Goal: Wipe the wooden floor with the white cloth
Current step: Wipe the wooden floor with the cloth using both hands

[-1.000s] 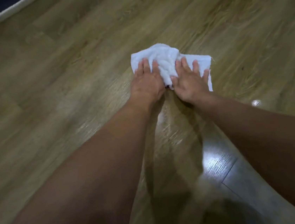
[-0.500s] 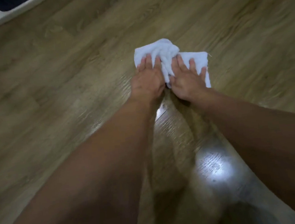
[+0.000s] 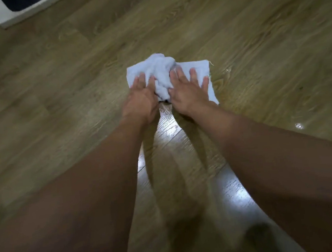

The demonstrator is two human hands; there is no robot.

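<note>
A crumpled white cloth (image 3: 161, 68) lies on the wooden floor (image 3: 254, 33) a little above the middle of the head view. My left hand (image 3: 140, 99) presses flat on its left part, fingers spread. My right hand (image 3: 188, 94) presses flat on its right part, fingers also spread. Between the two hands the cloth bunches up into a ridge. Both bare forearms stretch out from the bottom of the frame. The near edge of the cloth is hidden under my palms.
A white-edged object with a dark inside (image 3: 10, 19) lies on the floor at the far left corner. A shiny wet streak (image 3: 174, 137) runs on the planks between my arms, and small bright drops (image 3: 299, 125) sit to the right.
Both hands have pushed the cloth forward along the floor, away from me. The white-edged object has come further into view at the top left.
</note>
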